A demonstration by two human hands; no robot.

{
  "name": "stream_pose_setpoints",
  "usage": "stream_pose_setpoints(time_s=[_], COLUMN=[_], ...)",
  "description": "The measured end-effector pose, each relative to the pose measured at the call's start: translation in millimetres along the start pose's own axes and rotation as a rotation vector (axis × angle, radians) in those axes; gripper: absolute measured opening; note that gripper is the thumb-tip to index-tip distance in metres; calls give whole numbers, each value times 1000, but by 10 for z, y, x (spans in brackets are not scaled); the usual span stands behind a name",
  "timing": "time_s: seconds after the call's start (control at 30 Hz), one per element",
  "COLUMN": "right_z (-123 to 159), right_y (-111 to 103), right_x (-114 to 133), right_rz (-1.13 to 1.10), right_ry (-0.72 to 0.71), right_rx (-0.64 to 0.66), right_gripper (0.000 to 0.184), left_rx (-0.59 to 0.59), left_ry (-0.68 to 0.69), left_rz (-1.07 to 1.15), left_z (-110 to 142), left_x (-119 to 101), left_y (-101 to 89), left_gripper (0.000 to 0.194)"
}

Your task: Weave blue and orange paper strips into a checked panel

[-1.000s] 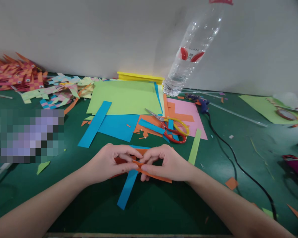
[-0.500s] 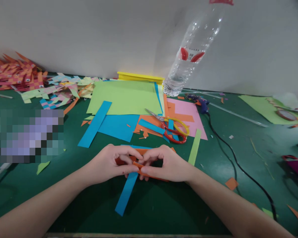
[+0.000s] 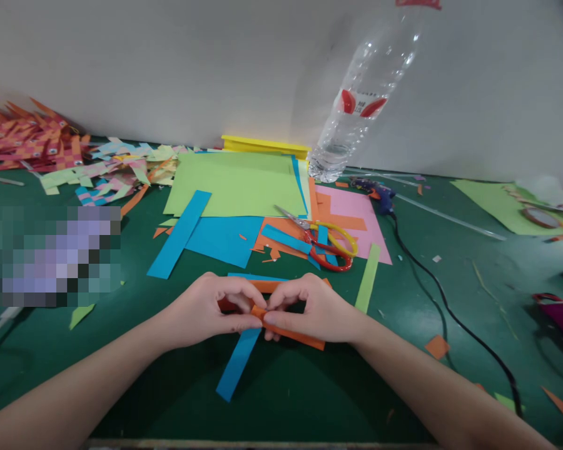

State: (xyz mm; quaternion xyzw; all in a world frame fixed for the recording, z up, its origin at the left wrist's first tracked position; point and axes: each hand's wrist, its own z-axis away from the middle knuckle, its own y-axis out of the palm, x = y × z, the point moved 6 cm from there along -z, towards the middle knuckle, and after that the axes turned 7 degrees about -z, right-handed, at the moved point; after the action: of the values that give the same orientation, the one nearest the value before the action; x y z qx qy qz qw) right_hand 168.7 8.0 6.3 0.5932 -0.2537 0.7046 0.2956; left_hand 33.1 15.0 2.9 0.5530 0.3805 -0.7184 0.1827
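Note:
My left hand point(image 3: 206, 312) and my right hand point(image 3: 309, 309) meet just above the green table, fingertips pinched together. Between them is an orange paper strip point(image 3: 300, 337), its free end sticking out below my right hand. A blue paper strip point(image 3: 239, 365) hangs down to the lower left from under my left fingers. Both strips seem to join at the pinch, but how is hidden by the fingers. Behind the hands more orange paper point(image 3: 263, 286) and a blue strip point(image 3: 258, 277) show.
Red-and-yellow scissors point(image 3: 328, 244) lie on paper scraps ahead. Beyond are stacked green sheets point(image 3: 234, 184) and a tilted clear bottle point(image 3: 356, 106). A glue gun point(image 3: 380, 195) trails a black cord at right. Woven paper pieces point(image 3: 32, 137) are heaped at back left.
The orange strip has turned slightly, its flat face and right end showing more below my right hand. The hanging blue strip has shifted up a little. Both hands stay nearly in place.

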Motion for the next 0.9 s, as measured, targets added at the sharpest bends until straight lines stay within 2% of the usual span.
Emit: stream_pose_setpoints(time_s=[0.2,0.4,0.77,0.9], right_z=[10,3,7,10], right_y=[-1,-7,-19,-20], right_x=[20,57,54,55], right_rz=[18,93,113,94], right_ry=[-6,-13,-23,-19], right_rx=[8,-6,-14,-19], right_gripper=[18,16,20,21], left_rx=[15,13,34,25], left_ry=[-44,-76,-123,-127], left_rz=[45,102,131,109], left_z=[7,5,9,-3], left_x=[31,33,27,42], left_y=[18,19,18,11], left_gripper=[18,13,16,23])
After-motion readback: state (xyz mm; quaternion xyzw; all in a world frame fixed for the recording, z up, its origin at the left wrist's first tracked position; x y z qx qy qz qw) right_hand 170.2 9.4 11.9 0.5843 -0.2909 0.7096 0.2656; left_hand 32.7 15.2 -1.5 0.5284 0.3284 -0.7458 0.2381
